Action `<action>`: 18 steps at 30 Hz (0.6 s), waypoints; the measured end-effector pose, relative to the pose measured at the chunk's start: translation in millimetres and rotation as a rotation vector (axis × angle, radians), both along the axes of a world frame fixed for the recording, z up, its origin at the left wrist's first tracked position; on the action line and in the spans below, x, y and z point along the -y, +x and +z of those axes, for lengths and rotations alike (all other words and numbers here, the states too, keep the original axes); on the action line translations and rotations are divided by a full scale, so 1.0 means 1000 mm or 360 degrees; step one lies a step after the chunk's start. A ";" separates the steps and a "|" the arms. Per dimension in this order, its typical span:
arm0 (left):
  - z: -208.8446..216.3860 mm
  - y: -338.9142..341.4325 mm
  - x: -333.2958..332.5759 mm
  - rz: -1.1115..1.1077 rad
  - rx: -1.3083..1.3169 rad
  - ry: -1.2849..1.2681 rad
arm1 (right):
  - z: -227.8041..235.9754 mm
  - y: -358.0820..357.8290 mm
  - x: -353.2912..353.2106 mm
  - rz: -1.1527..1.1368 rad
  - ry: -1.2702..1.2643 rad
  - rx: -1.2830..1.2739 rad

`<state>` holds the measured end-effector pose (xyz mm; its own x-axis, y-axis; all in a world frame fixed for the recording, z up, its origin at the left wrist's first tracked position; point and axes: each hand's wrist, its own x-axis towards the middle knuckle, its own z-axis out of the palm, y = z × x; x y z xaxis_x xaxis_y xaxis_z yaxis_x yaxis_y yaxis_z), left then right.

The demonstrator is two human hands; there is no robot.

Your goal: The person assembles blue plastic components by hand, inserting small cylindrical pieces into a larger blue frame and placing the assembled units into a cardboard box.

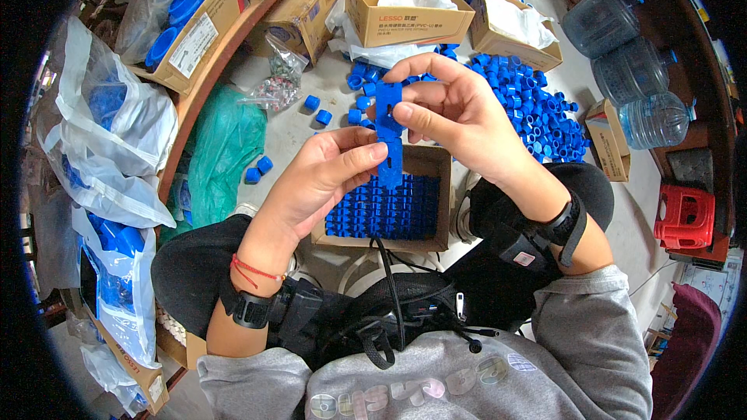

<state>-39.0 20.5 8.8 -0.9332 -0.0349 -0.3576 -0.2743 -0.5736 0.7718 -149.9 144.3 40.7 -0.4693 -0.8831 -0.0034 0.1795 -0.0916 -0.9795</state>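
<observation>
My left hand [320, 173] pinches the lower of two blue plastic pieces [394, 167] between thumb and fingers. Thumb and fingers of my right hand [455, 107] grip the upper blue plastic piece [387, 103], which has a small dark slot. The two pieces meet end to end in an upright line; I cannot tell if they are locked together. Below them is an open cardboard box [444, 194], in which rows of similar blue plastic parts [350, 210] stand packed side by side.
A heap of loose blue pipe fittings [537, 109] covers the floor at right. Cardboard boxes [408, 27] stand beyond my hands. A green plastic bag [226, 140] lies at left. Clear water jugs [630, 70] and a red stool [685, 216] line the right side.
</observation>
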 end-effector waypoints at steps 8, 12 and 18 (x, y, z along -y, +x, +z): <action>0.002 0.001 -0.001 0.0030 0.0064 -0.0037 | -0.004 0.002 0.001 -0.0017 -0.0041 -0.0258; 0.002 0.000 -0.003 0.0099 -0.0003 -0.0115 | -0.005 0.003 0.002 -0.0054 -0.0059 -0.0314; 0.001 -0.001 -0.003 0.0151 -0.0084 -0.0120 | -0.002 0.003 0.001 -0.0060 -0.0042 -0.0327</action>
<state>-40.5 23.9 9.5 -0.9418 -0.1490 -0.3013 -0.1794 -0.5352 0.8255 -146.6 143.5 38.6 -0.4903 -0.8634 0.1184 -0.0277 -0.1204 -0.9923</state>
